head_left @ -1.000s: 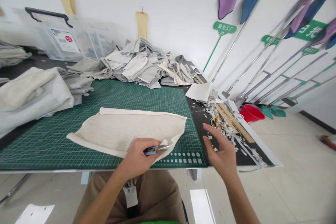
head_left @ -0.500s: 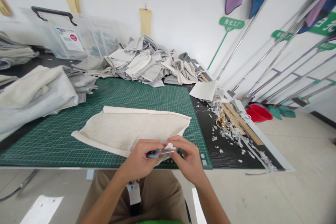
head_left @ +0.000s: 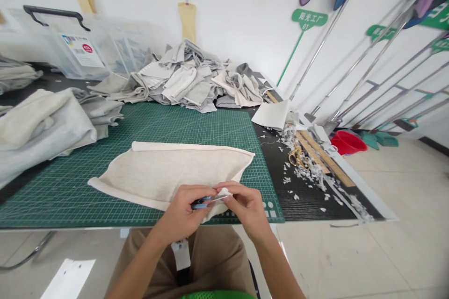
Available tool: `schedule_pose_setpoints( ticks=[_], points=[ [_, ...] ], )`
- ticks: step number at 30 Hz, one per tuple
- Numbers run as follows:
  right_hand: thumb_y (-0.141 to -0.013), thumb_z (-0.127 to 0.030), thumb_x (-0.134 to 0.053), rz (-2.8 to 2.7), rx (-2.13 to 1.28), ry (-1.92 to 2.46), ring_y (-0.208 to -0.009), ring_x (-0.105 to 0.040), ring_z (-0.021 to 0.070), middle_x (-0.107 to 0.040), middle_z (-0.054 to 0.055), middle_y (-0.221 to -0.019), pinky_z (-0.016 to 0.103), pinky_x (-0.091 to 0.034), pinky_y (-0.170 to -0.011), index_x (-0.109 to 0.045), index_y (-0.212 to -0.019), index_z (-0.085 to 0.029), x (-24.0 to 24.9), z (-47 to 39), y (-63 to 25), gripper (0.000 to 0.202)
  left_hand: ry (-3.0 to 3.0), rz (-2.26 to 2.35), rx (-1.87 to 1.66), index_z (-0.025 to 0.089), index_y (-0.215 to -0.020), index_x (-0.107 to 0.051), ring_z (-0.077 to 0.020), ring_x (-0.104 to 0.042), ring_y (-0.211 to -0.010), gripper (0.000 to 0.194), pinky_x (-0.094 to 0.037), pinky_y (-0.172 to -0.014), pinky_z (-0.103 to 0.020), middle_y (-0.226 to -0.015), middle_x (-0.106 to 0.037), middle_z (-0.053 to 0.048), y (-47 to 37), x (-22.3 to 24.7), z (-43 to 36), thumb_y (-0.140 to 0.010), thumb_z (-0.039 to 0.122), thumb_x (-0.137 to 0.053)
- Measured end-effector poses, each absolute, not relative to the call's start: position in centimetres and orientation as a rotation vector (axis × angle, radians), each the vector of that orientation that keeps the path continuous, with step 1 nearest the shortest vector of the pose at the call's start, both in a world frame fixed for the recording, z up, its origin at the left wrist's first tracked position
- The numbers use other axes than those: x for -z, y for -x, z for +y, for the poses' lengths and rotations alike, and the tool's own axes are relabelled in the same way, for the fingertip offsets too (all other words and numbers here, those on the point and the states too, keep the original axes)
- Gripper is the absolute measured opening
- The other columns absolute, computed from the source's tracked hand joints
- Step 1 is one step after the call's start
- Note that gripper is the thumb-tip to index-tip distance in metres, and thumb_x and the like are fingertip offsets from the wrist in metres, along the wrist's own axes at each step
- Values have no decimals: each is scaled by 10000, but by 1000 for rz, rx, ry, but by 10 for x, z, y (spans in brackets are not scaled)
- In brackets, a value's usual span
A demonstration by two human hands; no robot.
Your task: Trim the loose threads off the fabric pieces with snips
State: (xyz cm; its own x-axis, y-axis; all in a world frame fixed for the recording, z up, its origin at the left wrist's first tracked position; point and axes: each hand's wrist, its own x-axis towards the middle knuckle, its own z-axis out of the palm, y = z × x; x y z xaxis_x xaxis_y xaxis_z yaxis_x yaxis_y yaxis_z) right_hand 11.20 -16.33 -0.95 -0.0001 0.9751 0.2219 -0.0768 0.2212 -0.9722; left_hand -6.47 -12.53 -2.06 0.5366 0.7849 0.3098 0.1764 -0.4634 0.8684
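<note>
A cream cloth piece (head_left: 168, 170) with rolled edges lies on the green cutting mat (head_left: 224, 126), near its front edge. My left hand (head_left: 187, 210) is closed around small blue-handled snips (head_left: 201, 202), whose metal blades point right toward the cloth's lifted corner. Fingers of my right hand (head_left: 245, 203) pinch that white corner beside the blades. The blades touch or nearly touch the corner; the exact contact is too small to tell.
Grey and cream cloths (head_left: 189, 79) are heaped at the back, with more cloths (head_left: 45, 126) at left. A clear bin (head_left: 77, 51) stands behind. At right lie gold scissors (head_left: 296, 156), wooden rulers (head_left: 326, 159) and white scraps. A red bucket (head_left: 348, 142) is on the floor.
The view has shifted slightly. Both hands remain together at the cloth's corner, and the snips' blades now show more clearly beside the pinched corner.
</note>
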Motion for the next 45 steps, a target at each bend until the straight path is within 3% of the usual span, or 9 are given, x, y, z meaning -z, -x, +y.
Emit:
schedule_pose_setpoints(
  ticks=[6, 12, 19, 23, 31, 35, 40, 45],
  points=[
    [-782, -301, -736, -1181, -1207, 910, -963, -683, 220, -744, 63, -993, 361, -529, -891, -753, -901, -227, 13, -162, -113, 141, -1973, 844, -921, 164, -845, -702, -121, -605, -649, 95, -449, -642, -215, -722, -689, 8, 63, 20, -125, -831, 157, -608],
    [-689, -238, -812, -1174, -1235, 958, -875, -673, 185, -740, 56, -982, 275, -523, -795, -723, -1018, -202, 28, -163, -111, 343, -1919, 903, -903, 158, -830, -708, -126, -601, -633, 181, -462, -618, -216, -698, -681, -5, 62, 17, -120, -880, 289, -593],
    [-800, -249, -722, -1166, -1362, 915, -783, -650, 138, -736, 9, -849, 214, -489, -721, -753, -973, -216, 22, -161, -109, 178, -1876, 891, -936, 147, -713, -671, -98, -518, -543, 244, -407, -520, -186, -581, -579, 14, 59, 14, -120, -878, 311, -596],
    [-778, -249, -747, -1075, -1429, 838, -792, -662, 139, -744, 18, -866, 219, -492, -746, -753, -1015, -229, 20, -159, -108, 238, -1860, 865, -944, 152, -733, -681, -86, -516, -542, 217, -411, -524, -172, -595, -597, 22, 59, 15, -120, -880, 291, -602],
    [-754, -273, -765, -1007, -1382, 891, -693, -646, 140, -744, 40, -777, 215, -471, -650, -784, -890, -193, 22, -161, -110, 159, -1901, 918, -907, 149, -753, -677, -96, -572, -571, 214, -442, -530, -168, -631, -643, 16, 63, 15, -119, -890, 288, -590],
    [-767, -276, -749, -1019, -1372, 908, -614, -596, 112, -734, 32, -739, 202, -432, -590, -783, -856, -177, 21, -161, -111, 138, -2099, 961, -849, 195, -919, -682, -126, -656, -706, 112, -515, -669, -204, -815, -717, 4, 71, 5, -124, -874, 265, -607],
    [-785, -284, -718, -1025, -1335, 953, -594, -562, 109, -718, 38, -722, 208, -413, -569, -763, -799, -143, 24, -161, -110, 149, -2528, 1008, -746, 262, -1274, -532, -180, -667, -936, 409, -546, -772, -267, -1149, -677, -32, 89, -18, -129, -879, 351, -590],
    [-781, -258, -697, -1045, -1304, 996, -553, -494, 89, -662, 15, -647, 200, -364, -526, -725, -740, -126, 26, -162, -110, 141, -2861, 752, -700, 231, -1353, -471, -183, -659, -805, 428, -529, -615, -277, -989, -679, -68, 90, -34, -120, -933, 311, -492]
  ],
)
